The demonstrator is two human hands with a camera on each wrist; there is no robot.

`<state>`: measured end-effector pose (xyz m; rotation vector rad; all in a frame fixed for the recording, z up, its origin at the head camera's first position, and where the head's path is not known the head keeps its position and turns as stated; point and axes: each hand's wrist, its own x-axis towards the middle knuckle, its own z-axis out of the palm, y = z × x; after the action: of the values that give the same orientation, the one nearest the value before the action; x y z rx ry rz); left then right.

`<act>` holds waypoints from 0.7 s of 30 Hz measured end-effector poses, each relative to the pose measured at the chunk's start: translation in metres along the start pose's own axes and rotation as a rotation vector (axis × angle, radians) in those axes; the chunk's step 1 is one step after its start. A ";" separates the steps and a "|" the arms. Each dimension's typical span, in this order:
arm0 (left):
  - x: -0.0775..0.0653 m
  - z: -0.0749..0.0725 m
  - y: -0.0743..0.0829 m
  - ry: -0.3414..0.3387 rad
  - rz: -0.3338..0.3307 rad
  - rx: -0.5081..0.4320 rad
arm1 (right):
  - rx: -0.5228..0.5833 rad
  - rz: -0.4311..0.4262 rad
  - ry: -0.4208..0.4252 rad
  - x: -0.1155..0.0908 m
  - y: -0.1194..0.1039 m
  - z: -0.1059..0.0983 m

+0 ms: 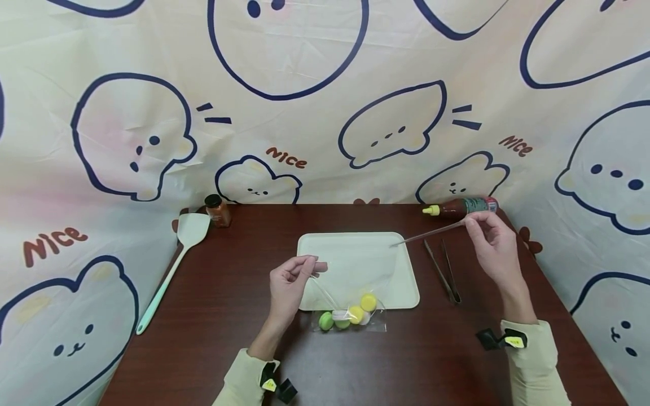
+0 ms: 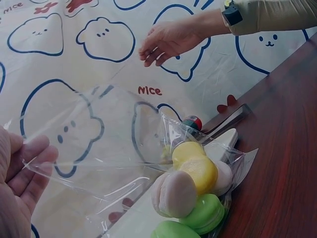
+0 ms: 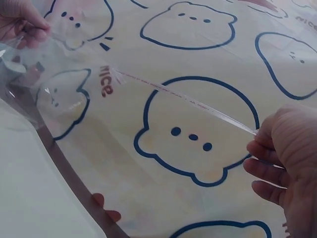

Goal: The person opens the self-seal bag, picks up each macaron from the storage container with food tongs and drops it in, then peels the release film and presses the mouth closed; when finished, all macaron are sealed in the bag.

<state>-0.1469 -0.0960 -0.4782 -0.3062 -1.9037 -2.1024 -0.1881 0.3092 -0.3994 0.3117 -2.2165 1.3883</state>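
A clear plastic bag (image 2: 124, 129) hangs above the front of a white tray (image 1: 350, 270). Macarons lie in its bottom: yellow ones (image 1: 368, 302), green ones (image 2: 203, 214) and pale ones (image 2: 174, 194). My left hand (image 1: 291, 285) pinches the bag's upper left edge between thumb and fingers. Out to the right, my right hand (image 1: 492, 245) pinches the end of a thin clear strip (image 3: 188, 101) with faint printing. That strip runs taut down to the bag's upper right side; whether it is still joined there I cannot tell.
Metal tongs (image 1: 444, 273) lie right of the tray. A sauce bottle (image 1: 457, 208) with a yellow tip lies on its side at the back right. A spatula (image 1: 175, 265) and a small dark-lidded jar (image 1: 218, 211) are at the left of the brown table (image 1: 386, 366).
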 end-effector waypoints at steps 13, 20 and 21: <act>0.001 0.001 -0.002 0.026 -0.034 -0.017 | -0.104 0.170 0.159 -0.007 0.035 -0.043; 0.000 0.002 -0.001 0.041 -0.035 -0.033 | -0.224 0.207 0.217 -0.007 0.052 -0.067; 0.000 0.003 -0.001 0.040 -0.031 -0.031 | -0.233 0.197 0.225 -0.007 0.053 -0.069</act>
<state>-0.1476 -0.0934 -0.4786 -0.2412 -1.8668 -2.1429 -0.1851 0.3938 -0.4198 -0.1413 -2.2342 1.1784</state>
